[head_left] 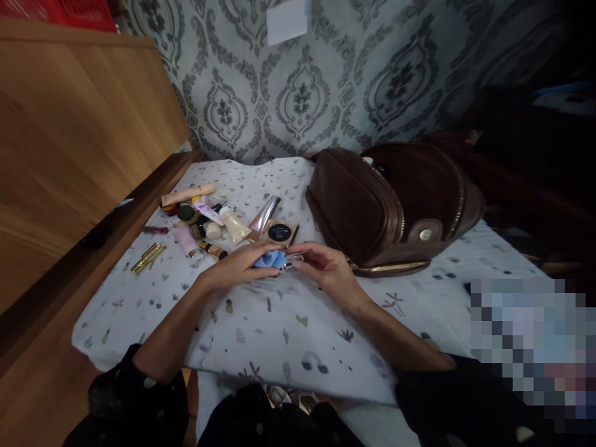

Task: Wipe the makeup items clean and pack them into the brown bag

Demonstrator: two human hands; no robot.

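My left hand (235,266) is closed around a crumpled light-blue cloth (270,259). Between the fingertips of my right hand (329,268) is a small clear, shiny item (294,257), held against the cloth; its exact kind is too small to tell. Just beyond my hands lies a square compact (280,233) with a round black centre. A shiny pinkish tube (264,217) and a cream tube (234,225) lie beside it. Close to my left wrist is a small dark-capped bottle (213,250).
More cosmetics lie to the left, among them a gold tube (147,258), a pink bottle (185,241) and a long peach tube (187,194). An unzipped brown leather bag (354,211) stands at the right on the patterned cloth cover (279,329). Wooden furniture (84,112) borders the left side.
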